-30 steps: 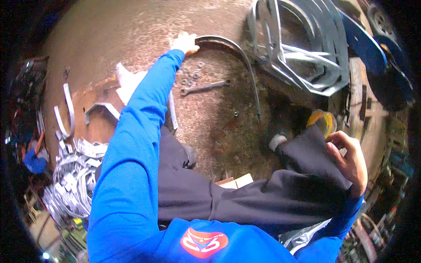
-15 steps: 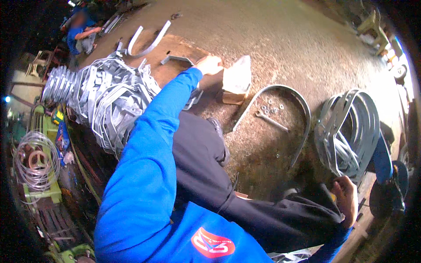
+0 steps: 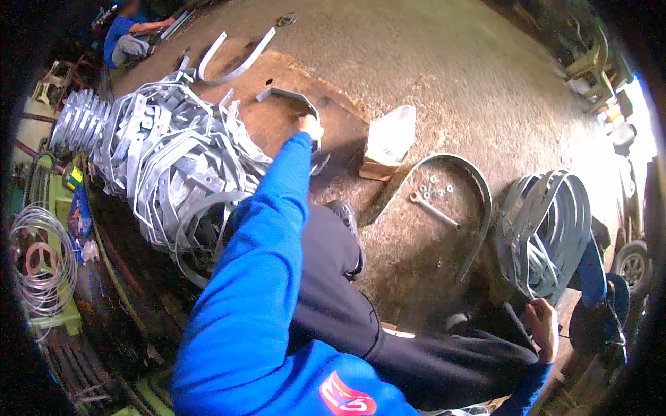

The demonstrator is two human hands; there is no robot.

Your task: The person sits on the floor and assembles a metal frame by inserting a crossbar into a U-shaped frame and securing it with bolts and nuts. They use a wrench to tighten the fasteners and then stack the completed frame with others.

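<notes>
My left hand (image 3: 310, 127) reaches out over the floor, its fingers closed at the side of an angular bent metal strip (image 3: 291, 93). That strip lies partly over a brown board (image 3: 274, 66); the hand hides some of it. A large heap of similar bent metal strips (image 3: 177, 149) sits just to the left of my forearm. On the right, my right hand (image 3: 542, 327) rests by my knee with curled fingers; what they hold, if anything, is hidden. Close beyond it stands a bundle of curved metal bands (image 3: 548, 232).
A torn white-and-brown box (image 3: 390, 142) stands ahead. Beside it, a U-shaped metal strip (image 3: 479, 187) surrounds a wrench (image 3: 436, 211) and several nuts (image 3: 431, 187). Another U-shaped strip (image 3: 239, 73) lies far left. Coiled wire (image 3: 45, 260) is at left; a person (image 3: 128, 41) crouches at far left.
My left hand has drawn back toward me and left, onto the side of the bent metal strip. My right hand stays by the knee. The whole view has shifted slightly.
</notes>
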